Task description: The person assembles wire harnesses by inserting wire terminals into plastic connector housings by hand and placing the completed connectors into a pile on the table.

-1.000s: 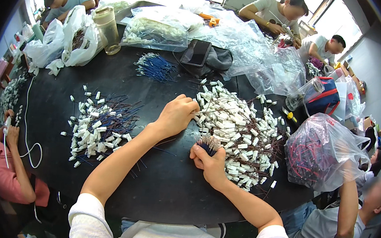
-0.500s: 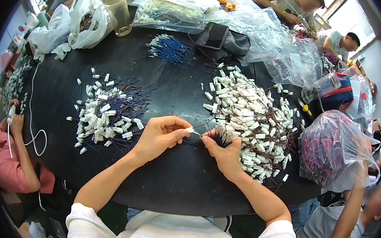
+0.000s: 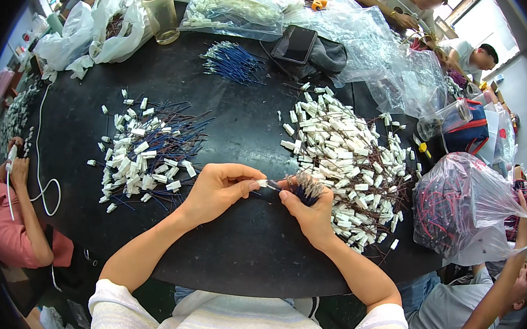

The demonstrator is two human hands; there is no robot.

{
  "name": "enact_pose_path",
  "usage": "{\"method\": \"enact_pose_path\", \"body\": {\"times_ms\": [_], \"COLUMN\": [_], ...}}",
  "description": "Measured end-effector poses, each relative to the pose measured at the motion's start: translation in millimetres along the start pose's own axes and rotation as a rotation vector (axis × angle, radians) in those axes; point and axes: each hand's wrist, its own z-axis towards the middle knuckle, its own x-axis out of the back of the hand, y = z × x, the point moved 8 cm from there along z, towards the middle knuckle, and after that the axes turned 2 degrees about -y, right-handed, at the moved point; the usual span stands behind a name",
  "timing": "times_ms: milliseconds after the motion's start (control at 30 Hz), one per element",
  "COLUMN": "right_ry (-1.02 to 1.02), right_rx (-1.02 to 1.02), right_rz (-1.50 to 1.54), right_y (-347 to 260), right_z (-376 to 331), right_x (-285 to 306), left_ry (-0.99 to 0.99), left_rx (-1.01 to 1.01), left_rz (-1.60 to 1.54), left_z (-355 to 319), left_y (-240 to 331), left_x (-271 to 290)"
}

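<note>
"While the left hand (image 3: 224, 190) pinches a small white plug (image 3: 262, 183) between thumb and fingers, the right hand (image 3: 313, 216) faces it, closed around a bundle of wires (image 3: 307, 189). And where on the tabletop (image 3: 225, 254) are we?"

"About midway across, nearer the close edge than the far one! Plug and bundle are almost nose to nose, with a thin wire (image 3: 273, 185) seeming to bridge the gap. Whether its tip sits inside the plug, I can't tell."

"So what makes for tidy work here?"

"Steadiness, I'd say. Grip the plug by its sides, leave its end clear, and line everything up straight before pressing. Something that thin would probably bend if shoved at an angle."

"And that right hand has double duty!"

"It does: fingertips toward the plug, palm around the bundle. Firm enough that nothing spills, gentle enough not to tangle the strands, that's my advice."

"What's around them?"

"A heap of wired plugs (image 3: 143, 146) toward the left edge, a bigger heap (image 3: 339, 152) just beyond the right hand, and blue wires (image 3: 231, 63) toward the far edge, near a phone (image 3: 294, 44). Mind those loose ends!"
</note>
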Motion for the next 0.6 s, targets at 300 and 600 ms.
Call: {"method": "enact_pose_path", "body": {"times_ms": [300,600], "right_ry": [-0.031,-0.052], "right_rx": [0.174,0.173], "right_rz": [-0.206,-0.172], "right_y": [-4,-4], "right_z": [2,4], "right_x": [-5,-6], "left_ry": [0.048,-0.003], "left_rx": [-0.112,-0.134], "left_rz": [0.179,0.301], "left_z": [-2,3], "left_y": [-6,9], "left_x": [-2,-7]}}
